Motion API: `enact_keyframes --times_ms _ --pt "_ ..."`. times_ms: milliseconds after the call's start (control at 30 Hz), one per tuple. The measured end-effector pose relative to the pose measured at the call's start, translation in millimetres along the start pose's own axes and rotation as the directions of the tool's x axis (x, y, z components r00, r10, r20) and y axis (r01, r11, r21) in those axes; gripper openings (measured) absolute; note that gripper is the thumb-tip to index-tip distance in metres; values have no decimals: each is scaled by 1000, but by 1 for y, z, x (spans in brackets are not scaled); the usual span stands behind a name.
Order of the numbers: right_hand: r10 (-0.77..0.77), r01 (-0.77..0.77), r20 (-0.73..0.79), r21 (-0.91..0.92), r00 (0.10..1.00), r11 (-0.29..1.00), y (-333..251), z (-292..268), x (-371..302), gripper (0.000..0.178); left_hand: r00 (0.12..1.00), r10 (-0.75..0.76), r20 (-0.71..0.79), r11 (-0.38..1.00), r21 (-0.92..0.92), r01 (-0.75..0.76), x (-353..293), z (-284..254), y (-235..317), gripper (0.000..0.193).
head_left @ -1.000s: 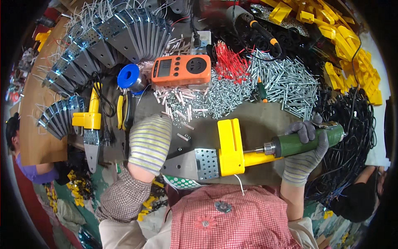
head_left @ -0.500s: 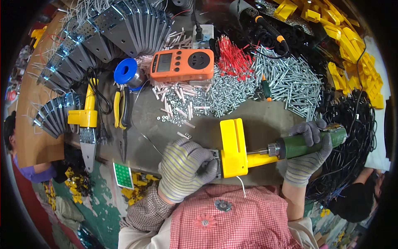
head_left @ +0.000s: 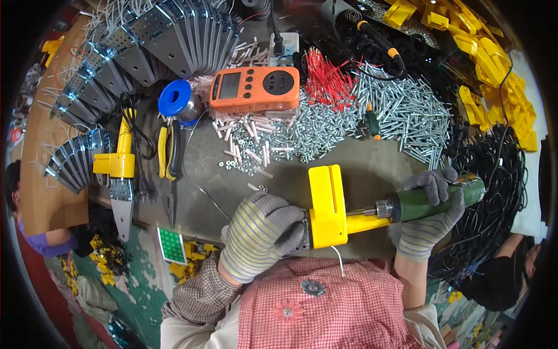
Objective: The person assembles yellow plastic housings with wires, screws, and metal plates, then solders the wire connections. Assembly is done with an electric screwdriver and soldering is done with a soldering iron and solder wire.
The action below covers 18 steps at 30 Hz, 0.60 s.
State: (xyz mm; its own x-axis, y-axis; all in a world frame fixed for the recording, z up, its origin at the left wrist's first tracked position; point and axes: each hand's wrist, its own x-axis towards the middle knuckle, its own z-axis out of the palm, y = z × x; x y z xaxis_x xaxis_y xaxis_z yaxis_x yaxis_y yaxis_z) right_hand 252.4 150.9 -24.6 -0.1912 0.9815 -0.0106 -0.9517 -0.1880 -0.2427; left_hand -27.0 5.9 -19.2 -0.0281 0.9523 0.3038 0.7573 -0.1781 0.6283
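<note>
Head view: the left hand, in a striped knit glove, is curled shut over the end of a perforated metal bracket, of which only a sliver shows at the glove's 3 o'clock edge. It presses the bracket down on the desk, which looks meant to keep the part from turning. Touching that hand at 3 o'clock is the yellow plastic housing, lying flat near the desk's front edge, close to the person's body.

The right hand, in a grey glove, is wrapped tight around the green electric screwdriver, held almost level with its bit pointing to 9 o'clock into the yellow housing's side arm, so the tool lines up with the fastening point.

At 12 o'clock from the housing lies a heap of silver screws, within easy reach, beside an orange timer socket. At 9 o'clock from the left hand lie yellow-handled pliers and one finished yellow-and-metal piece. More metal brackets fan out at 11 o'clock.
</note>
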Motion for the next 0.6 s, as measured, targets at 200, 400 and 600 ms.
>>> enact_keyframes --times_ms 200,400,600 --pt "-5 7 38 -32 999 999 0 -1 0 28 999 29 29 1000 5 -29 1 -2 1 28" --pt "-7 6 -26 -26 1000 1000 6 6 -2 29 996 83 41 996 -35 -81 0 0 -6 28" --pt "11 -8 65 -38 998 999 2 -11 0 29 993 121 10 992 -39 -121 4 1 0 26"
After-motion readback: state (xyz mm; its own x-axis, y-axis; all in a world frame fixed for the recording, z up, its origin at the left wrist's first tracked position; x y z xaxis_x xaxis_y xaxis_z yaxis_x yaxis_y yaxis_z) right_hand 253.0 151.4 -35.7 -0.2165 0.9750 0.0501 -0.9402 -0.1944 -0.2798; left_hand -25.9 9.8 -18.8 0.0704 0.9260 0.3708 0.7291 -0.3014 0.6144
